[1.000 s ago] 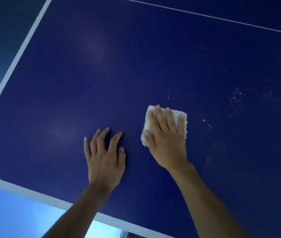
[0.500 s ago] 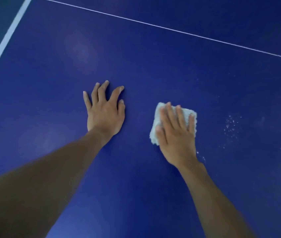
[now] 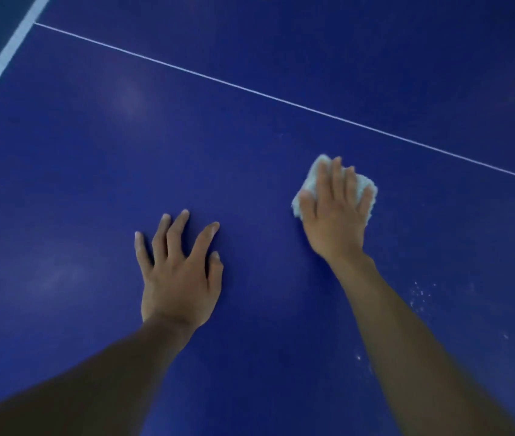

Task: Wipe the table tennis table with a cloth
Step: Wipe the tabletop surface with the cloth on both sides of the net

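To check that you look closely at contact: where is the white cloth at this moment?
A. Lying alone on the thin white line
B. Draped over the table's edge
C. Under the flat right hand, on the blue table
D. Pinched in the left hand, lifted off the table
C: the cloth lies pressed under the right hand on the table, short of the thin white line; the left hand rests bare.

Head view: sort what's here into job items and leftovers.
Job: cloth pressed flat under the right hand; blue table; white specks not yet wiped.
Not in use: left hand, spread flat on the table, bracing; thin white line; white edge stripe.
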